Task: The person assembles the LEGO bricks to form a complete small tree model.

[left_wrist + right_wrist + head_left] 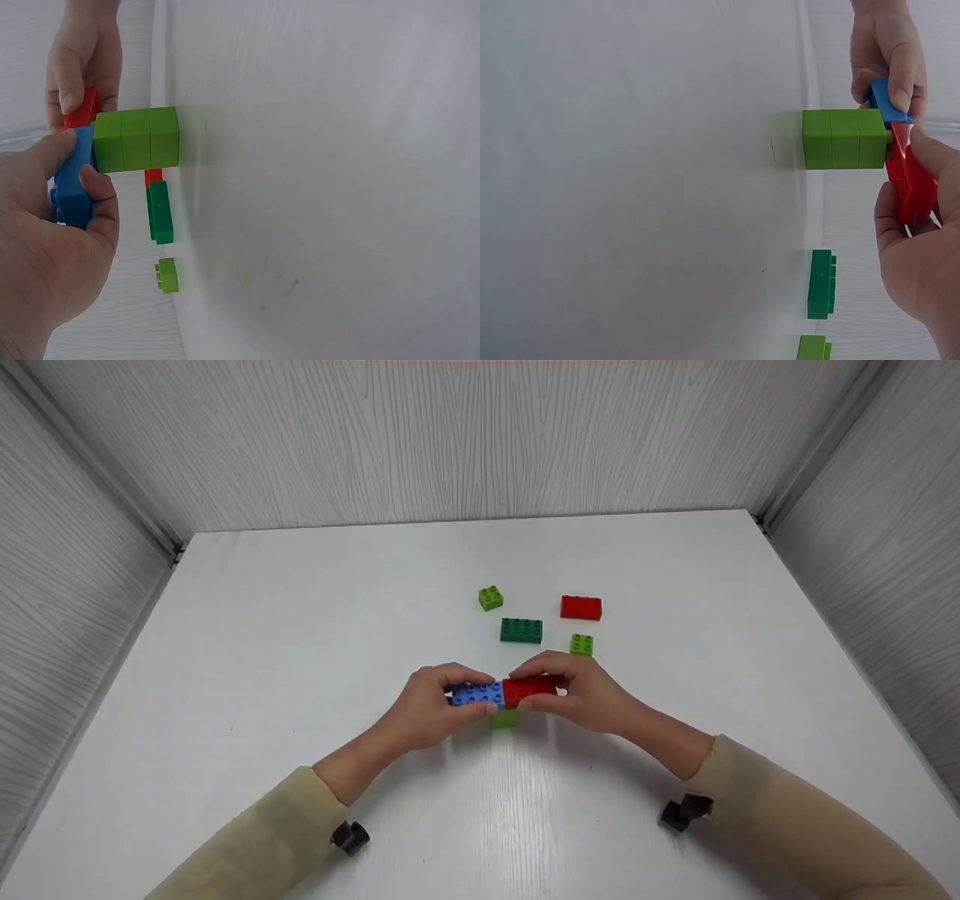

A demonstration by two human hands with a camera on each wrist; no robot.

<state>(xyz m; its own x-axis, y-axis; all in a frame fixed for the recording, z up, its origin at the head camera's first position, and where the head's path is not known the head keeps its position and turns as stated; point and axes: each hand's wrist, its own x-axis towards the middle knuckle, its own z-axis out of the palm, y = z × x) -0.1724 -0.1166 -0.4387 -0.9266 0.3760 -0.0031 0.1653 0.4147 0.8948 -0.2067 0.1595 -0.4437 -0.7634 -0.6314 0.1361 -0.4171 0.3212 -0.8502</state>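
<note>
A stack of lime green bricks (136, 140) stands upright on the white table. My left hand (427, 709) pinches a blue brick (476, 695) between thumb and fingers, over the left side of the stack's top. On the right side, my right hand (589, 697) grips a red brick (529, 688) by its long sides. The two bricks sit end to end, meeting above the stack. In the right wrist view the red brick (911, 187) looks slightly tilted, and a green stud shows beside it. From the head view, most of the stack is hidden beneath both bricks.
Behind the hands lie a dark green brick (521, 631), another red brick (580, 607), and two small lime green bricks, one farther back (490, 598) and one near the right hand (581, 644). A pale wood-grain wall (465, 442) borders the table's far edge.
</note>
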